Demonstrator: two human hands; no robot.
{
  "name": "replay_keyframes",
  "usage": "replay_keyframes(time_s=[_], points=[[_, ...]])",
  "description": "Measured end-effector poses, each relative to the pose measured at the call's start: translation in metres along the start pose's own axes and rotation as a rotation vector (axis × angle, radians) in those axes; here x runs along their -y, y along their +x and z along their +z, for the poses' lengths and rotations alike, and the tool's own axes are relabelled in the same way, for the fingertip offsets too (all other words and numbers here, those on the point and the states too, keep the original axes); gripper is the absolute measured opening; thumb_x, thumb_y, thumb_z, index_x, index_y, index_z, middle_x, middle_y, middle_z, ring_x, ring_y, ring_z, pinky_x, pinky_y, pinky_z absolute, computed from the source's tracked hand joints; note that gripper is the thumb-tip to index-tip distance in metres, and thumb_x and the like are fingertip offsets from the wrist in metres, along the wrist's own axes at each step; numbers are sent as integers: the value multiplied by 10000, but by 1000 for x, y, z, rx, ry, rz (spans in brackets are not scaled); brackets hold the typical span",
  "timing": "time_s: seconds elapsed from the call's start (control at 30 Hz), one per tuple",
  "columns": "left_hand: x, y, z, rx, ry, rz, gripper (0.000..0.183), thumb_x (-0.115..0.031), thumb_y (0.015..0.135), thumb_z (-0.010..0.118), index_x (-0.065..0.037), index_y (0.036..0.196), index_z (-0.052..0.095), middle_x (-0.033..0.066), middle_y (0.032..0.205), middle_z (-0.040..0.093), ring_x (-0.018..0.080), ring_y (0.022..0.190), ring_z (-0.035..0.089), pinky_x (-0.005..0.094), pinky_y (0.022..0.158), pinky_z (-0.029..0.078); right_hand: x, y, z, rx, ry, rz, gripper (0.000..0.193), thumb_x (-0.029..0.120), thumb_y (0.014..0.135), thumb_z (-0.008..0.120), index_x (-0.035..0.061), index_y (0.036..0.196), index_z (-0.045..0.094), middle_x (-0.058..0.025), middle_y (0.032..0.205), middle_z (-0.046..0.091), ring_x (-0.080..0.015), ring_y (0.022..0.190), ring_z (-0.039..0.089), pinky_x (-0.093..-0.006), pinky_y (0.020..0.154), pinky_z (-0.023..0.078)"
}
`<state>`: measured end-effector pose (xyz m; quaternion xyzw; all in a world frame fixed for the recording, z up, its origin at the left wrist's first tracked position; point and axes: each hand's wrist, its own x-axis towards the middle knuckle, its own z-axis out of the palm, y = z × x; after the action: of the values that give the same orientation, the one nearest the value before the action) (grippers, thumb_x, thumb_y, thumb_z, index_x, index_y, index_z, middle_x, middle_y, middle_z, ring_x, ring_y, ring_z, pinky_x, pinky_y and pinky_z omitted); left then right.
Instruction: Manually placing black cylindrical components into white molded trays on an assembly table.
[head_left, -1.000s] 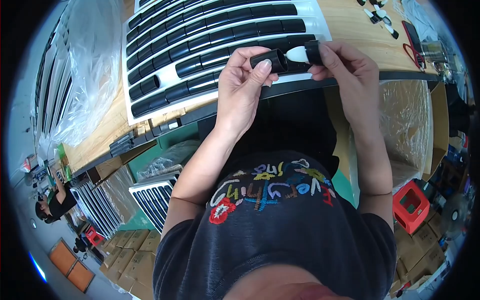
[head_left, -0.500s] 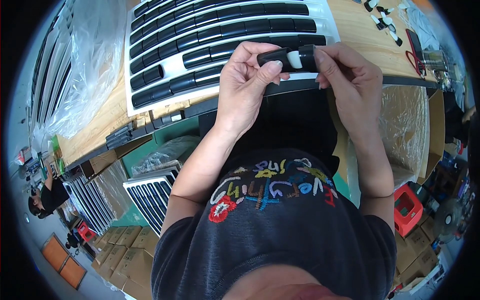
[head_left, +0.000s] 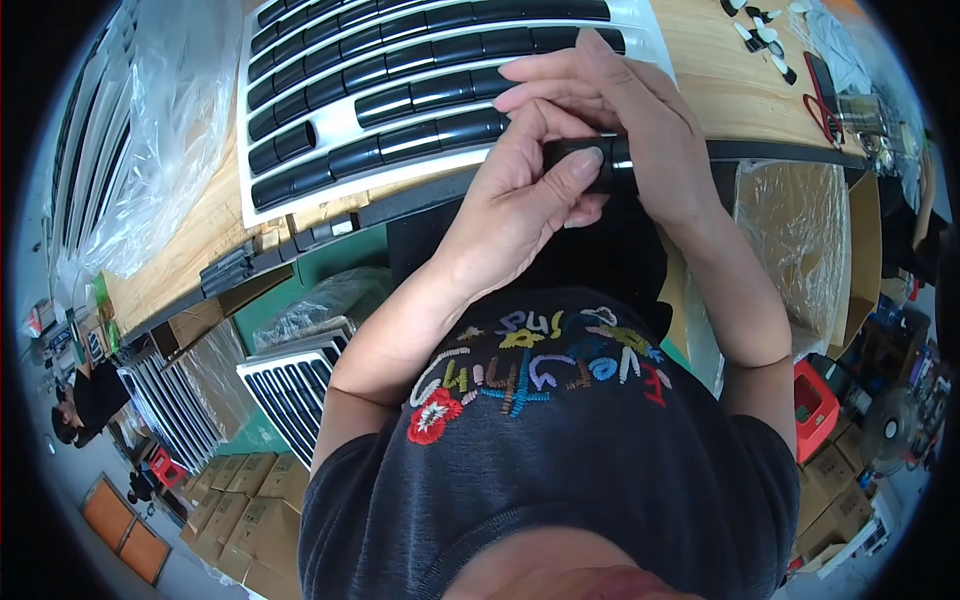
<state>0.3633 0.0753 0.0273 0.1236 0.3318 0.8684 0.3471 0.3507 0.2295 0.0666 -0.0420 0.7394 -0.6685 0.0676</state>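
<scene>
My left hand [head_left: 515,200] is closed around a glossy black cylinder [head_left: 622,165] at the table's near edge, its thumb along the side. My right hand [head_left: 668,150] has its fingers stretched out, and its palm lies against the cylinder's right end. Between my hands no white shows on the cylinder; part of it is hidden by fingers. Just beyond, a white tray [head_left: 337,122] carries rows of similar black cylinders [head_left: 400,140]. One of its rows has a gap on the left side.
Small black-and-white parts [head_left: 765,38] lie at the table's far right, near red-handled scissors [head_left: 825,115]. Clear plastic sheeting [head_left: 165,130] covers the left end. More loaded trays [head_left: 290,385] stand below, with cardboard boxes [head_left: 255,520] and a red stool [head_left: 815,405]. Another person [head_left: 95,400] works far left.
The cylinder's two black parts have come together, covering the white piece between them. My right hand has let go of its pinch, straightened its fingers and put its palm to the end.
</scene>
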Motion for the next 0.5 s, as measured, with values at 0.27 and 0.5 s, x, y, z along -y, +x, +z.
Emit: replay_keyframes(time_s=[0.27, 0.5], points=[[8, -21, 20, -155, 78, 28, 156, -58, 1034, 439, -38, 1188, 427, 58, 1054, 529, 90, 790, 489, 236, 702, 403, -1, -6, 15, 56, 86, -48, 614, 415, 1070, 235, -31, 1167, 645, -137, 1041, 710, -162, 933, 661, -280, 889, 484], [-6, -3, -16, -285, 421, 124, 177, -105, 1013, 529, -35, 1137, 425, 62, 990, 510, 94, 722, 512, 213, 652, 442, -28, -25, 11, -235, -231, -158, 168, 132, 958, 625, 41, 1100, 621, 4, 909, 622, -54, 802, 556, -195, 716, 430]])
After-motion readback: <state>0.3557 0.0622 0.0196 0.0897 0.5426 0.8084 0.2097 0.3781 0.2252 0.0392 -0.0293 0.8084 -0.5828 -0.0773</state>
